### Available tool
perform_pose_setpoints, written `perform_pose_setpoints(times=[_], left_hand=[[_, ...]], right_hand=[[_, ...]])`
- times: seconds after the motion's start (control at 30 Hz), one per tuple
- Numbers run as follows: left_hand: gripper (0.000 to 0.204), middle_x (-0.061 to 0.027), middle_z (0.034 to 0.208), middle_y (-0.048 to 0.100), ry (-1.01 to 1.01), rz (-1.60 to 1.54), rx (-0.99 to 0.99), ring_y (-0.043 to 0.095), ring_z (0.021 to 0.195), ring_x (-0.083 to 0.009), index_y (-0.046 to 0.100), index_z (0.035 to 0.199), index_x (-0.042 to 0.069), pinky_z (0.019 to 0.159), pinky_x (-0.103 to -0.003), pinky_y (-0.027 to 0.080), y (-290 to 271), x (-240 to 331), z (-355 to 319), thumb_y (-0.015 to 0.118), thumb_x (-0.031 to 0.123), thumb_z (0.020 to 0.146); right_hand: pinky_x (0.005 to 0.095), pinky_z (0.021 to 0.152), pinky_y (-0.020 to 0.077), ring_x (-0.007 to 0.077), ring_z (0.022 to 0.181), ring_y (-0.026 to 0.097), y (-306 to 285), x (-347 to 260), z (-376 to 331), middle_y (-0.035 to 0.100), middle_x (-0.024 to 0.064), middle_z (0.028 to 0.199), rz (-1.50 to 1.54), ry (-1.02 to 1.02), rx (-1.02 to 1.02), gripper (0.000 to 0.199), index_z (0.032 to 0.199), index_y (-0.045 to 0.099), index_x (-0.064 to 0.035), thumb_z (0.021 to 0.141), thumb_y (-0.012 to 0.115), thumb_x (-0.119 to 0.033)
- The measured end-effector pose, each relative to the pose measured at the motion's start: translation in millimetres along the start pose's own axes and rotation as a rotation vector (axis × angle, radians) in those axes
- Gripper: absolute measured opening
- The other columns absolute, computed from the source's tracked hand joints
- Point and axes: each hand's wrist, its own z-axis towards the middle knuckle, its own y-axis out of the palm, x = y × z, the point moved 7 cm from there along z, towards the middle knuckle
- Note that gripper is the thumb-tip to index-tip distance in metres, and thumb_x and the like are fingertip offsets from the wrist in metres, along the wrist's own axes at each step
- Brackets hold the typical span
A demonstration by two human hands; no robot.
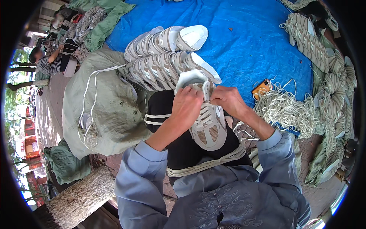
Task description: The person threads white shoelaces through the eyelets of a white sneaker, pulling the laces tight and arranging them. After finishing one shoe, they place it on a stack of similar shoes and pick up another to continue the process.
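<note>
- Shoe (209, 138): matt beige panels, coarse open mesh at the toe, smoother pale padding around the collar.
- Laces (204, 117) on the shoe: flat woven cloth, dull.
- Black cloth (181, 150) beneath the shoe: soft-looking, matt.
- Jacket (232, 204) on the near side of the shoe: grey-blue cloth with a faint sheen, raised embroidery on the front.
- Tarp (251, 42) beyond the shoe: blue, plastic-looking, creased, glossy where light strikes.
- Sack (108, 101) left of the shoe: grey-green sheeting, wrinkled, dull, stained.
- Lace heap (288, 112) right of the shoe: pale woven strands, matt.
- Trunk (82, 194) to the near left of the shoe: wood, rough, mottled bark.
</note>
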Motion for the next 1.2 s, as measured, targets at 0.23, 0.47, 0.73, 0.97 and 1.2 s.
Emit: perform_pose_setpoints(times=[0.23, 0.47, 0.73, 0.97, 1.2], left_hand=[[0.009, -0.0108, 0.068, 0.058, -0.129, -0.307, -0.188, 0.057, 0.068, -0.0275, 0.061, 0.069, 0.006, 0.063, -0.037, 0.043, 9, -4, 5, 0.052, 0.008, 0.071], [0.009, -0.0173, 0.061, 0.057, -0.084, -0.232, -0.314, 0.058, 0.060, -0.0312, 0.060, 0.059, 0.004, 0.054, -0.041, 0.044, 30, -9, 17, 0.054, 0.007, 0.063], [0.010, -0.0152, 0.067, 0.059, -0.148, -0.183, -0.577, 0.059, 0.066, -0.0302, 0.060, 0.064, 0.004, 0.057, -0.041, 0.044, 40, -13, 24, 0.052, 0.009, 0.065], [0.010, -0.0132, 0.059, 0.056, 0.053, 0.034, -0.286, 0.057, 0.053, -0.0253, 0.058, 0.070, -0.002, 0.049, -0.034, 0.044, -7, -7, 0, 0.050, 0.002, 0.067], [0.012, -0.0005, 0.066, 0.051, -0.713, -1.405, -0.425, 0.048, 0.052, -0.0075, 0.057, 0.085, -0.002, 0.050, -0.022, 0.040, -22, -46, -64, 0.051, 0.008, 0.080]], right_hand=[[0.0329, 0.054, 0.0463, 0.0222, 0.061, 0.056, 12, -25, -13, 0.051, 0.0059, 0.063, -0.330, -0.267, 0.026, 0.002, 0.060, 0.052, -0.0049, 0.059, 0.054, -0.005], [0.0284, 0.052, 0.0420, 0.0187, 0.059, 0.055, 8, 8, -10, 0.056, 0.0072, 0.067, 0.093, 0.090, 0.081, 0.009, 0.066, 0.057, -0.0018, 0.061, 0.064, -0.001], [0.0243, 0.054, 0.0431, 0.0112, 0.062, 0.055, 13, 24, -10, 0.055, 0.0045, 0.068, 0.448, 0.341, 0.037, 0.014, 0.068, 0.056, -0.0014, 0.061, 0.067, 0.003], [0.0245, 0.055, 0.0429, 0.0121, 0.061, 0.054, 16, 19, -7, 0.055, 0.0049, 0.068, 0.521, 0.345, -0.010, 0.012, 0.069, 0.057, -0.0019, 0.062, 0.066, 0.001], [0.0273, 0.056, 0.0418, 0.0161, 0.060, 0.054, 7, 3, 2, 0.055, 0.0040, 0.065, 0.353, 0.181, -0.001, 0.011, 0.066, 0.059, -0.0040, 0.061, 0.068, -0.007]])
